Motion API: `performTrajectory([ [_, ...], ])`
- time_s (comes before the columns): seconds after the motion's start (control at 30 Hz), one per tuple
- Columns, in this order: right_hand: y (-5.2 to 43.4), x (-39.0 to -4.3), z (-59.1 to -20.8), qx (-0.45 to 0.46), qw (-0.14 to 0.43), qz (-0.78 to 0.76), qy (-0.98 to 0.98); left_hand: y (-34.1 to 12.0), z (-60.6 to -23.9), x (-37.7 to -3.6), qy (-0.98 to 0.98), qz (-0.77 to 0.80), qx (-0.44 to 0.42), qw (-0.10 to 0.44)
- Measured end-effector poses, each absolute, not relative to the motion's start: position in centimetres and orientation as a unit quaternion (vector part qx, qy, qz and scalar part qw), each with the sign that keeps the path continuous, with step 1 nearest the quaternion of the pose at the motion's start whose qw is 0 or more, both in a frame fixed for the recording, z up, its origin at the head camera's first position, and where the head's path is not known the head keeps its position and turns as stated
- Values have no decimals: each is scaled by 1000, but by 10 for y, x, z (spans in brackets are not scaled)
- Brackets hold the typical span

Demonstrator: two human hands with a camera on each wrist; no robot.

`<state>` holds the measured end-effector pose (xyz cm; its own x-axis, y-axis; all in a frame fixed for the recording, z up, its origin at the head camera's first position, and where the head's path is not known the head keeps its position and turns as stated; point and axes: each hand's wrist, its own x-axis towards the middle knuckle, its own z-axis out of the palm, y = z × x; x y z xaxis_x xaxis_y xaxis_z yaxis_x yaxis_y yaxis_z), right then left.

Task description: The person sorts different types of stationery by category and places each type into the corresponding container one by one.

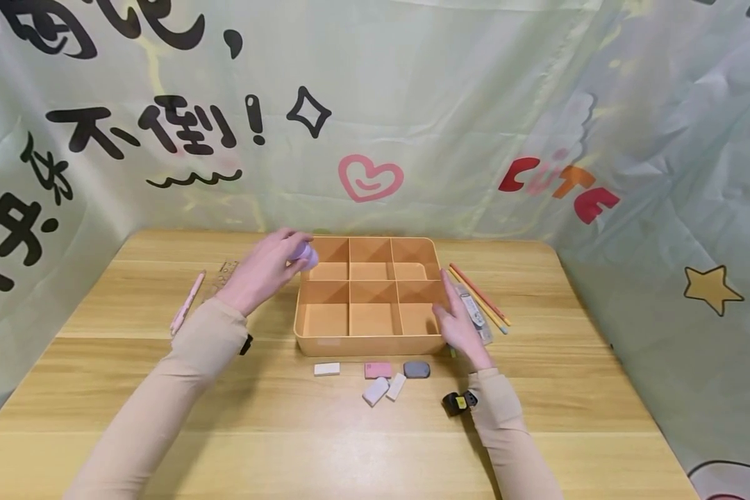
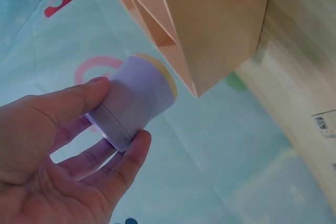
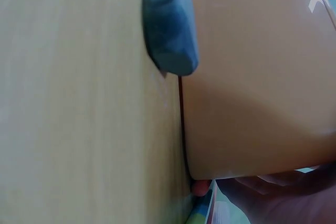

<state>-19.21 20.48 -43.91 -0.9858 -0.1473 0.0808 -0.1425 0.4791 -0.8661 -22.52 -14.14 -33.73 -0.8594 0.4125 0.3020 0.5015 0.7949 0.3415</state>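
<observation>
My left hand [image 1: 265,267] grips a small purple cylinder [image 2: 134,90] with a narrowed waist and a yellow end, pinched between thumb and fingertips. It is raised at the back left corner of an orange-tan divided storage box [image 1: 375,343], whose rim is close by in the left wrist view. My right hand [image 1: 460,323] holds the box's right wall, thumb over the rim and fingers along the outside. In the right wrist view those fingers [image 3: 294,192] lie partly hidden behind the box. Bare compartments show in the box.
In front of the box lie a white eraser [image 1: 327,369], a pink eraser [image 1: 378,370], a grey-blue eraser [image 1: 417,369] and two other pale ones. Pencils [image 1: 481,295] and a clear pack [image 1: 478,316] lie to the right. A pink pen [image 1: 188,303] is at left.
</observation>
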Motion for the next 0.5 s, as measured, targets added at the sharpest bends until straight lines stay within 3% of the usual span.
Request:
performTrajectory([
  [0.5,205,-192,-438,-84,0,-497,863,-113,-339,-262,-956,-159,-248,3],
])
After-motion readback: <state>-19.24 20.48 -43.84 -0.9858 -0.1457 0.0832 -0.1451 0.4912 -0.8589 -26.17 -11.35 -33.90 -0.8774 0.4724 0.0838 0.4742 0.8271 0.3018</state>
